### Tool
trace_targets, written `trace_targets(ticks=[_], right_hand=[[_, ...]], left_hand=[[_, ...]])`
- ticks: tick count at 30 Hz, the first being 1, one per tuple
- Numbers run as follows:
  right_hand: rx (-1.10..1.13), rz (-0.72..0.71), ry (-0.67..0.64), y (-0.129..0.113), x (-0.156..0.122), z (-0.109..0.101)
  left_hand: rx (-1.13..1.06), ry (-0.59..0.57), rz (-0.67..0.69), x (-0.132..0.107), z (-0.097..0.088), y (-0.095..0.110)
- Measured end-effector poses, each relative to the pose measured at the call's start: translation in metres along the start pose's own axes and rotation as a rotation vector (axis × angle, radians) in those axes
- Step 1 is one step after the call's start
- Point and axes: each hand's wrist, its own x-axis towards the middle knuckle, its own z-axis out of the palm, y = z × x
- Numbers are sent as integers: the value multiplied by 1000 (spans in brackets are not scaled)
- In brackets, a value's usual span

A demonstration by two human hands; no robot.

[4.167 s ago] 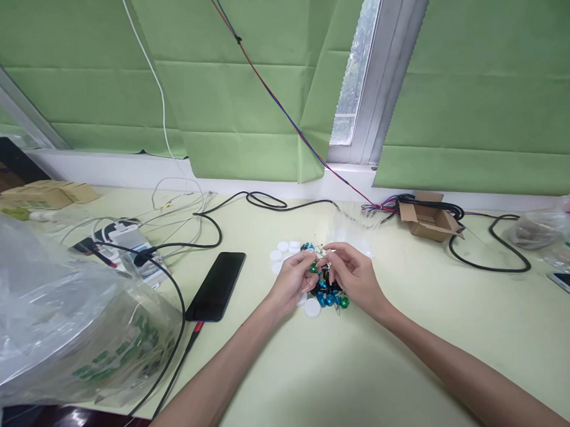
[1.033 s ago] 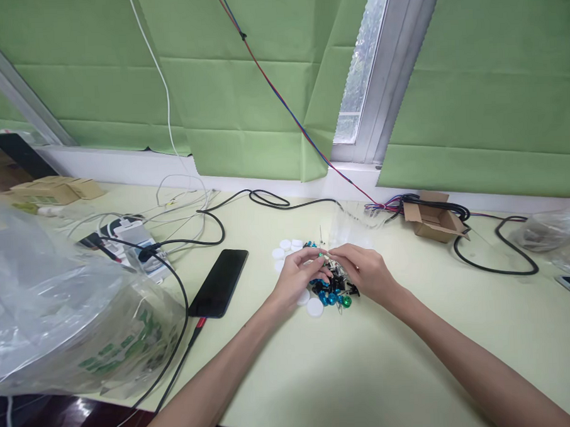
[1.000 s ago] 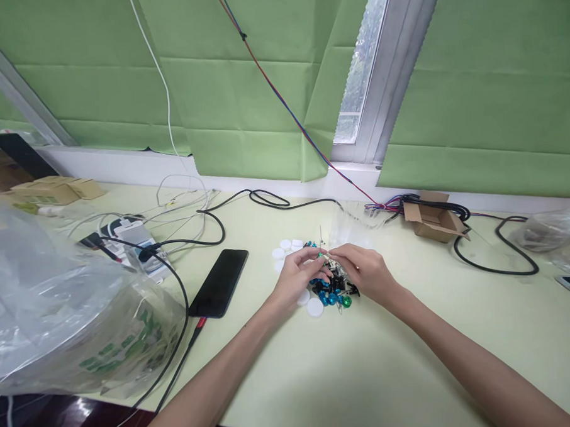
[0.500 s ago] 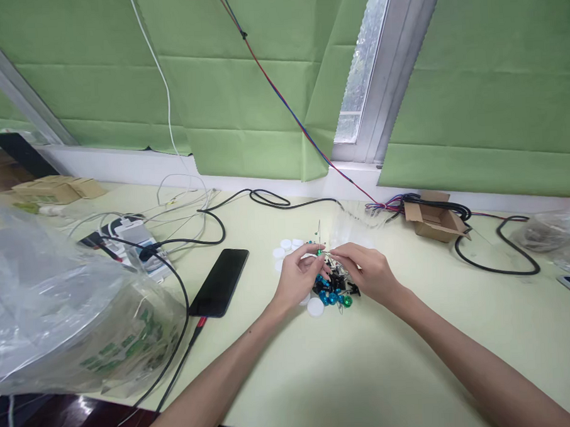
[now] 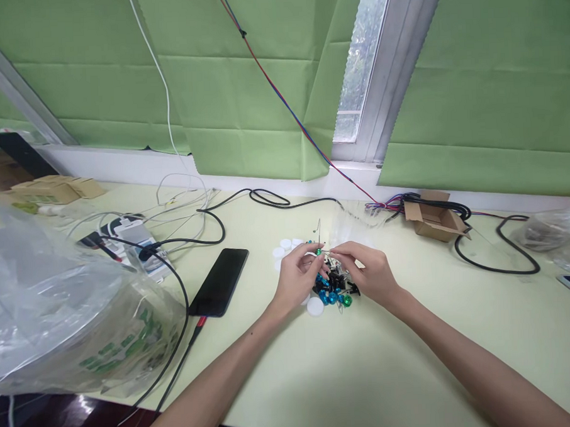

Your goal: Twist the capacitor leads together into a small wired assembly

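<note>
Between the thumb and fingers of my left hand [image 5: 297, 276] is a small shiny green piece [image 5: 319, 251], with a thin metal wire [image 5: 319, 229] standing up from it. My right hand [image 5: 367, 270] pinches a thin wire-like metal part [image 5: 328, 254] close against the green piece. Beneath both hands lies a pile of small black parts [image 5: 336, 280] mixed with thin metal pieces. Several shiny blue beads [image 5: 333, 297] and a green bead [image 5: 347, 300] sit at its near edge. White round discs [image 5: 315, 306] lie around the pile, partly hidden by my left hand.
A black phone [image 5: 220, 282] lies to the left, beside a large clear plastic bag [image 5: 81, 310]. Behind them are a power strip [image 5: 139, 242] and looping cables. An open cardboard box [image 5: 434, 223] stands at the back right, near a black cable [image 5: 500, 271].
Both hands keep almost the same place and grip. The green piece and its upright wire have shifted very slightly.
</note>
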Motion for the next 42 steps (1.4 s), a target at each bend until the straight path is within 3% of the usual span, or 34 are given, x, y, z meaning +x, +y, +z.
trace_targets(ticks=[7,23,34,42], right_hand=[[53,82,2,-3,1,0],[386,479,-7,-9,2,1],[549,566,26,-12,7,4],[529,560,3,-10,7,4]], left_hand=[[41,31,23,0,1,5],[57,63,29,0,0,3],[114,83,49,0,-1,2],[-2,74,-25,0,1,5]])
